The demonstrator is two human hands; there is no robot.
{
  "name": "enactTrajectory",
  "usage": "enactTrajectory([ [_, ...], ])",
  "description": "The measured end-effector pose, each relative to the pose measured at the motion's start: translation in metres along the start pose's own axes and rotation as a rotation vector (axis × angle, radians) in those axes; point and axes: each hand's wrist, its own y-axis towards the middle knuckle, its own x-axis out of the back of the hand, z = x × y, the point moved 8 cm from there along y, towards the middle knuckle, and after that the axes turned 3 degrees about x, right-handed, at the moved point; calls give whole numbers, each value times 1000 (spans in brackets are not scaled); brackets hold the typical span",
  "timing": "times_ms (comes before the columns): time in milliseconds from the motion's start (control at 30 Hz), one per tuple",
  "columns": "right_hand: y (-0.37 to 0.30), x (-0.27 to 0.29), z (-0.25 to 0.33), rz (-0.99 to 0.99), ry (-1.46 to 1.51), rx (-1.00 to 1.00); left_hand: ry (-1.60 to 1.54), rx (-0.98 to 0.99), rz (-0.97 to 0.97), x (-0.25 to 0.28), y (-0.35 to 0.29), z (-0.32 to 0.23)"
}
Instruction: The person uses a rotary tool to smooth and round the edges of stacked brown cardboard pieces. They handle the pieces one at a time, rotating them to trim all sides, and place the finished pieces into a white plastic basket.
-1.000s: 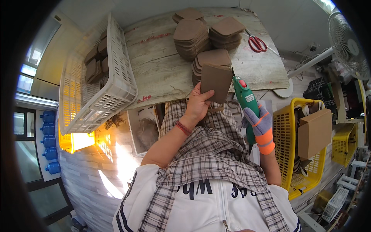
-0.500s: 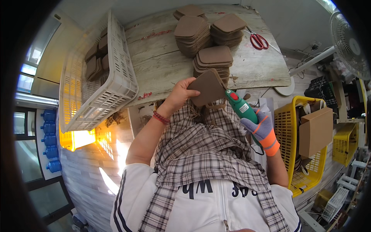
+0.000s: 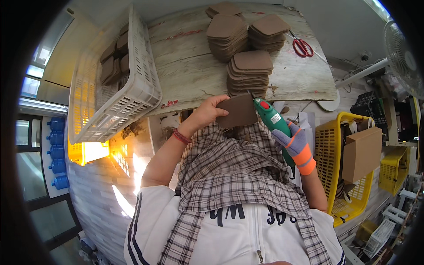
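Note:
My bare left hand (image 3: 206,115) pinches a flat brown pad (image 3: 238,112) with rounded corners by its left edge, above my lap. In my right hand (image 3: 289,138), which wears a grey and orange glove, is a green electric hand tool (image 3: 270,116) with a red switch. The tool's narrow dark tip meets the pad's upper right corner; whether it touches cannot be made out. Just beyond, on the table (image 3: 185,66), stands a stack of similar brown pads (image 3: 251,62), with more stacks (image 3: 226,28) behind it.
Red-handled scissors (image 3: 302,47) lie at the table's right. A white plastic crate (image 3: 148,66) holding brown pads stands at the left. On the right are a yellow basket (image 3: 327,150) with a cardboard box (image 3: 362,154) in it and a white fan (image 3: 399,57).
The pad has turned and tilted flatter in my left hand. My right hand has brought the tool slightly left, its tip now at the upper right corner. The whole view has shifted a little.

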Motion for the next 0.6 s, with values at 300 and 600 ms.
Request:
enactTrajectory([
  [300, -2, -1, -6, 103, -36, -28, -37, -184, -214, 43, -8, -15],
  [600, -3, -8, -7, 145, -119, -15, -160, -122, -181, 37, -3, -6],
])
